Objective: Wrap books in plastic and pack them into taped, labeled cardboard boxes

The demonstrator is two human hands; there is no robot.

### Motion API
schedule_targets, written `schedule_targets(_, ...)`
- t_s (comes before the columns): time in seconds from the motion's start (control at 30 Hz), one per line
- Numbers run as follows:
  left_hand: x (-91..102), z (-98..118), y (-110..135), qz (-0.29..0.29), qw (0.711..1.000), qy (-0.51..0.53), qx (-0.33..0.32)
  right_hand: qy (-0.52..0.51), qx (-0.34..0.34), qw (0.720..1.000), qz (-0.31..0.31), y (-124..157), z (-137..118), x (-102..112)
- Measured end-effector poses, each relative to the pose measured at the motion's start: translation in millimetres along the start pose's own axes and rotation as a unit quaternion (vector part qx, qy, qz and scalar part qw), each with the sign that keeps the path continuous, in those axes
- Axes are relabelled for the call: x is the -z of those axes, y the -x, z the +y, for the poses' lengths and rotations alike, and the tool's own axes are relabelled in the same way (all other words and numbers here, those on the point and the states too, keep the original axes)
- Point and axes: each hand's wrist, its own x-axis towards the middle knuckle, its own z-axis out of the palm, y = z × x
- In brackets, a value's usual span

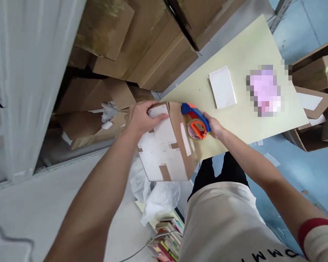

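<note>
A cardboard box [164, 156] with white labels on its face lies at the near left end of the pale table. My left hand [144, 116] grips its far left corner, thumb laid over a white label. A blue and orange tape dispenser [198, 123] with a tape roll is in my right hand [214, 125], pressed close to the box's right side. Whether its head touches the cardboard I cannot tell. Fingers of my right hand are partly hidden behind the dispenser.
On the pale table [243, 47] lie a white flat box [223, 87] and a blurred pink item [264, 89]. Stacked cartons [153, 40] line the far side. Open cartons [317, 105] stand at right. Clear plastic [161, 196] and several books [168, 234] sit below the box.
</note>
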Motion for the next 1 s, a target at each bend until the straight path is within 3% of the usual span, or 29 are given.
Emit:
schedule_targets(0.07,-9.8,8.6,2.5,0.089,0.995,0.032,0.007,0.054,0.060,0.996,0.034,-16.6,-22.6,-1.4)
schedule_targets(0.13,-18.7,22.4,8.6,0.127,0.991,0.047,-0.021,0.119,0.116,0.985,0.050,-21.2,-38.8,-0.5)
schedule_targets(0.27,-26.6,43.9,21.4,0.075,0.993,0.038,-0.084,0.232,0.159,0.959,-0.016,-1.1,-48.5,2.6)
schedule_targets(0.4,-27.0,47.4,21.1,0.079,0.992,0.050,-0.081,0.316,0.170,0.931,-0.070,22.3,-41.2,7.0)
schedule_targets(0.6,-30.7,50.3,15.7,0.118,0.987,0.082,-0.068,0.393,0.214,0.893,-0.056,44.7,-26.4,21.4)
schedule_targets(0.73,-33.8,48.9,14.9,0.128,0.983,0.111,-0.073,0.413,0.181,0.890,-0.066,94.1,13.9,54.0)
schedule_targets(0.87,-37.0,47.0,13.9,0.131,0.978,0.143,-0.076,0.393,0.132,0.905,-0.092,165.0,90.4,94.3)
schedule_targets(0.93,-37.9,47.4,14.1,0.132,0.976,0.153,-0.078,0.371,0.120,0.918,-0.073,188.7,133.3,101.7)
schedule_targets(1.0,-38.5,47.4,13.9,0.139,0.975,0.154,-0.075,0.344,0.144,0.927,-0.033,196.8,171.4,95.8)
